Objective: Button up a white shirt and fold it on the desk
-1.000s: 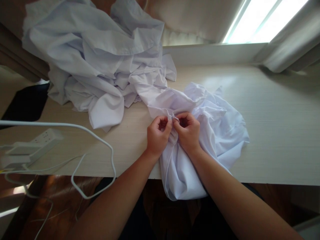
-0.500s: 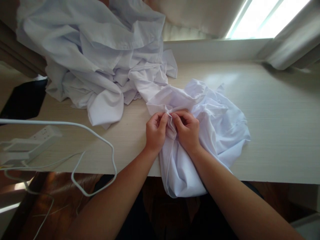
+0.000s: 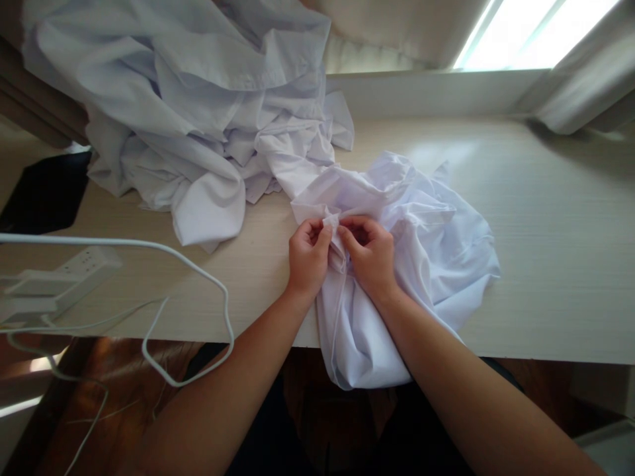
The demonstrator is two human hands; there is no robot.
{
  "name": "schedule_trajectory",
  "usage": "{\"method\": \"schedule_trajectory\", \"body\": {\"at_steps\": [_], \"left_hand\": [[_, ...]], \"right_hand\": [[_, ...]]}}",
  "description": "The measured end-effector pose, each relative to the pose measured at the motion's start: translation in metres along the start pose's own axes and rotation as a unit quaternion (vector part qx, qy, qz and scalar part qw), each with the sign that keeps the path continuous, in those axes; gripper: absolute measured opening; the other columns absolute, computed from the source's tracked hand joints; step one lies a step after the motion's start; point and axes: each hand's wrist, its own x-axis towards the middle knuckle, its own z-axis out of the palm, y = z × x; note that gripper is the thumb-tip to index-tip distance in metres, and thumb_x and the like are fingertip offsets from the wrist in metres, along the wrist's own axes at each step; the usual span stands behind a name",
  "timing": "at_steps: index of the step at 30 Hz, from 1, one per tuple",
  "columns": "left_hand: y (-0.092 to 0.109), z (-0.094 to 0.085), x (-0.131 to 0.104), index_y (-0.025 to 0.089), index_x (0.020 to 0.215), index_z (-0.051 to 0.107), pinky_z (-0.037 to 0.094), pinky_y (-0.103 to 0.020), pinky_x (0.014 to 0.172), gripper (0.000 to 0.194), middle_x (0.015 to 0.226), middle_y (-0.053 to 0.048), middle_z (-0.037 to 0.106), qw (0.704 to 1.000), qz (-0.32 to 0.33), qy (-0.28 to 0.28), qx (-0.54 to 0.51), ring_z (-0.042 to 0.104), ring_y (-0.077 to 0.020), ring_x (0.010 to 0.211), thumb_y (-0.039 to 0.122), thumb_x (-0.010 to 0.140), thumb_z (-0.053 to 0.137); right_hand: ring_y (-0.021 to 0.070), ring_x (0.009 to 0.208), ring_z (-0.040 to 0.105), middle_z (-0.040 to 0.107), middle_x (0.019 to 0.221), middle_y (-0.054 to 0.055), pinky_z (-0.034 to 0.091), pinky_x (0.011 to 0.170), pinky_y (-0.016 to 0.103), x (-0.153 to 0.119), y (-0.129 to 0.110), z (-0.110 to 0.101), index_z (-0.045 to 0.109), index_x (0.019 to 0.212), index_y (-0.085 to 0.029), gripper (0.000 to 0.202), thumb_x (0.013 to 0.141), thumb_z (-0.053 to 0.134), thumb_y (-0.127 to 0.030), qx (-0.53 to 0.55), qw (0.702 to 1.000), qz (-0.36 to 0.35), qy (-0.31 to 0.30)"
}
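Note:
A crumpled white garment (image 3: 441, 251) lies on the pale wooden table (image 3: 555, 264), one part of it hanging over the front edge. My left hand (image 3: 308, 254) pinches a folded edge of this cloth between thumb and fingers. Close beside it, my right hand (image 3: 368, 251) is closed on the same fold, its thumb tip near the left thumb. A narrow doubled strip of cloth hangs between the two hands. Whether a button or anything small sits under the fingertips is hidden.
A large heap of white cloth (image 3: 198, 125) fills the back left and meets the garment. At left are a white power strip (image 3: 84, 268), a looping white cable (image 3: 198, 268) near my left forearm, and a black flat object (image 3: 47, 192). Curtains and a bright window (image 3: 526, 33) stand behind.
The pinched fold has turned slightly, and its top edge now shows flatter between the thumbs. Both hands stay almost in place; the whole view has shifted a little.

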Motion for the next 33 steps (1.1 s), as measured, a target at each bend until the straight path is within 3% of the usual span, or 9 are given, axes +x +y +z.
{"method": "schedule_trajectory", "body": {"at_steps": [12, 18, 33], "left_hand": [[0.0015, -0.0005, 0.0006, 0.017, 0.092, 0.066, 0.051, -0.024, 0.075, 0.019, 0.090, -0.003, 0.070, 1.000, -0.016, -0.018, -0.007, 0.065, -0.0131, 0.080, 0.034, 0.084, 0.070], [0.0043, -0.0001, -0.0005, 0.016, 0.090, 0.066, 0.051, -0.025, 0.075, 0.026, 0.088, -0.004, 0.069, 1.000, -0.019, -0.012, 0.012, 0.064, -0.0132, 0.079, 0.042, 0.084, 0.070], [0.0035, -0.0001, -0.0011, 0.017, 0.088, 0.066, 0.051, -0.024, 0.072, 0.027, 0.084, -0.003, 0.068, 0.999, -0.013, 0.004, 0.029, 0.063, -0.0127, 0.076, 0.043, 0.083, 0.071]], "right_hand": [[0.0162, 0.071, 0.065, 0.074, 0.085, 0.004, 0.052, 0.069, 0.030, -0.0006, -0.0002, -0.0005, 0.075, 0.095, -0.018, 0.020, 0.086, 0.067, -0.034, -0.028, 0.999, -0.005, -0.015], [0.0163, 0.072, 0.064, 0.074, 0.086, 0.004, 0.052, 0.070, 0.031, -0.0018, 0.0004, -0.0003, 0.075, 0.094, -0.018, 0.021, 0.086, 0.065, -0.035, -0.048, 0.999, -0.004, -0.015], [0.0163, 0.071, 0.063, 0.072, 0.082, 0.003, 0.052, 0.070, 0.031, -0.0013, -0.0002, -0.0008, 0.074, 0.090, -0.018, 0.019, 0.087, 0.065, -0.035, -0.054, 0.998, -0.006, -0.025]]}}
